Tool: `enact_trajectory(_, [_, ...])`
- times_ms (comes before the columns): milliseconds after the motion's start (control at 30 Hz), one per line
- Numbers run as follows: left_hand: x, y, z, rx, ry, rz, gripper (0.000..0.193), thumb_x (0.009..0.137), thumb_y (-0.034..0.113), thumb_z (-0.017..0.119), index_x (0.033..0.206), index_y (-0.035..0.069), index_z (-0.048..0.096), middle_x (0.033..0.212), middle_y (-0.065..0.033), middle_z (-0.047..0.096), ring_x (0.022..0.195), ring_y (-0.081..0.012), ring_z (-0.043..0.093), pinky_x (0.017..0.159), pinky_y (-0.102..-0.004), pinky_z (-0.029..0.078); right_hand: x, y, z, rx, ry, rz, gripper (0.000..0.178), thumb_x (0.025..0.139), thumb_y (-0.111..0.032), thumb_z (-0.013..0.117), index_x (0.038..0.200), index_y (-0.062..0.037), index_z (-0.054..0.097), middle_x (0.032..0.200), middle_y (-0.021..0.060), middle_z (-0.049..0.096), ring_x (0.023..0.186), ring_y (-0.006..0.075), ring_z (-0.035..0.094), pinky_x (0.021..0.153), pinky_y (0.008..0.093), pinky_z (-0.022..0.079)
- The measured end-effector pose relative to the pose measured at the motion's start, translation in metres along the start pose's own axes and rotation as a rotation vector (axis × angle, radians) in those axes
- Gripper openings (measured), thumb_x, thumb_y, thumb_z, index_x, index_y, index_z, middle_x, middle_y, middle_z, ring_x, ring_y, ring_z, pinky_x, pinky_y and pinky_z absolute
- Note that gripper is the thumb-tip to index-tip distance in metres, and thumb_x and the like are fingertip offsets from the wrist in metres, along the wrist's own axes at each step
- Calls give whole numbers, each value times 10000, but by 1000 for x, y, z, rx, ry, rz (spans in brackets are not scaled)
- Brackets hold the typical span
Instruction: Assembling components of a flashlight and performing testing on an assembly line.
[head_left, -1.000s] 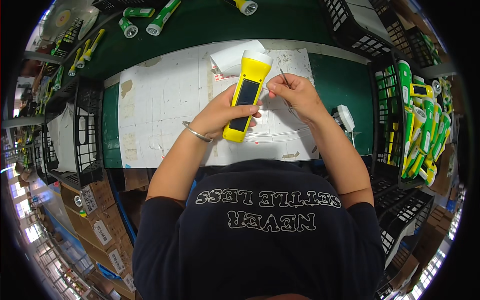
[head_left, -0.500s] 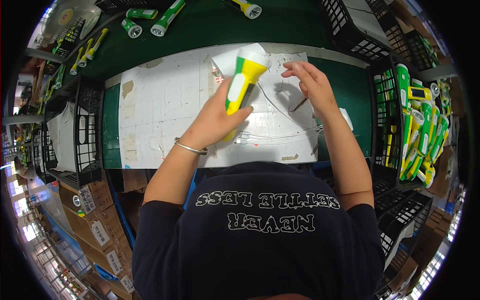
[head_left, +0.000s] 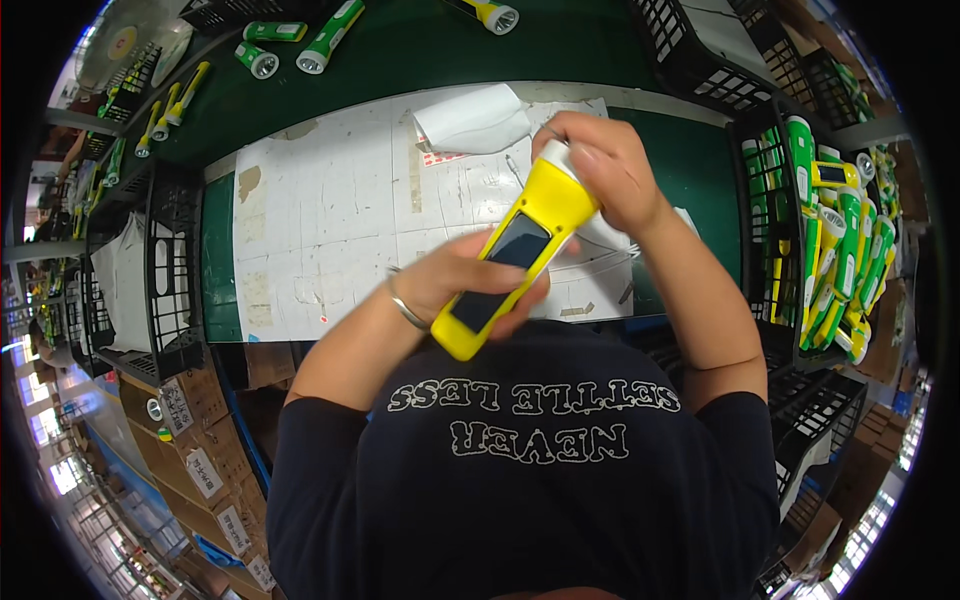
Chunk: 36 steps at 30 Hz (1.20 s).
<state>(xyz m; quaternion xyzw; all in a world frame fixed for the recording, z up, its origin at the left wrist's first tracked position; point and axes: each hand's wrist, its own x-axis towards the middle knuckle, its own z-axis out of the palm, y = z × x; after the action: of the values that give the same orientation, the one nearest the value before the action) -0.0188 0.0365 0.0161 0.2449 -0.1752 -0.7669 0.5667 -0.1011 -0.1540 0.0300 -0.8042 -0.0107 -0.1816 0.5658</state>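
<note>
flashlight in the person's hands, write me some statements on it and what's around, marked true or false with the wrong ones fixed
1. The left hand grips the flashlight. True.
2. The right hand is at the tail end. False: it is at the white head.
3. The dark panel faces the camera. True.
4. The bracelet is on the right wrist. False: it is on the left.
5. A crate on the right holds green and yellow flashlights. True.

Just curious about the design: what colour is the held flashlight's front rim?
The flashlight's front rim is white, best seen in the head view.
</note>
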Motion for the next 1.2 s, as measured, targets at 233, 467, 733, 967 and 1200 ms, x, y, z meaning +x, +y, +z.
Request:
enact_trajectory(233, [8,17,-4,727,343,-28,414,815,138,627,1133,17,392,789,-36,540,600,-94,547,566,-259,479,-4,24,-8,-85,-2,160,340,849,-334,461,816,-25,597,703,108,580,645,196,539,613,305,422])
enact_trajectory(467, [5,13,-16,885,422,67,477,819,175,635,1189,25,374,818,-48,548,630,-96,557,582,-246,473,5,33,-1,-58,-44,159,299,866,-301,455,871,-34,590,713,78,575,680,164,547,635,287,429])
enact_trajectory(733, [-132,81,-84,1695,1388,194,501,792,290,649,1170,40,435,922,-191,620,826,-315,626,680,-397,496,-13,35,-17,162,176,349,260,907,-269,481,948,-36,588,674,-9,531,506,6,299,453,177,201])
enact_trajectory(967, [-357,152,-120,1611,2312,-155,538,805,273,589,1265,66,402,1077,-274,566,1012,-424,540,878,-445,432,-21,32,1,166,96,417,224,902,-234,504,906,-21,574,650,-8,513,607,46,418,569,199,298])
enact_trajectory(1200, [-432,150,-186,1284,2075,-185,690,830,546,476,1281,25,461,1220,-234,522,1181,-324,474,973,-365,368,-15,30,13,185,30,328,169,901,-171,525,900,-7,567,723,1,528,649,64,489,604,197,386])
